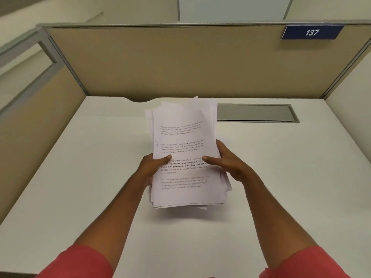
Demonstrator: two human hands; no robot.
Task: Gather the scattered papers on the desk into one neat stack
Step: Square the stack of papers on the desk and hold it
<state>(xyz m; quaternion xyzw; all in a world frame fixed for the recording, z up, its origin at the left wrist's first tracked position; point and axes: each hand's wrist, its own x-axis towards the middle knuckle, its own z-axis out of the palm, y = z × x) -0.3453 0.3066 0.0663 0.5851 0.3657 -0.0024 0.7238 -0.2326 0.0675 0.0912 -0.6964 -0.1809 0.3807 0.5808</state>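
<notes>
From my head camera, I see my left hand [153, 167] and my right hand [225, 160] gripping the stack of papers [184, 153] from either side, thumbs pressed on the top sheet, fingers wrapped behind. The hands are apart, one at each long edge, about halfway along the pile. The stack is lifted off the white desk [80, 167], over its middle, tilted toward me so the printed paragraphs on the top page face up. The sheets are not squared: edges fan out at the far end and at the near right corner. On the desk's far right lies a grey cable tray cover [255, 113]. Behind it stands the beige partition [160, 61], with a blue plate [312, 32] reading 137 at its far right. My red sleeves [80, 263] show at the near edge.
</notes>
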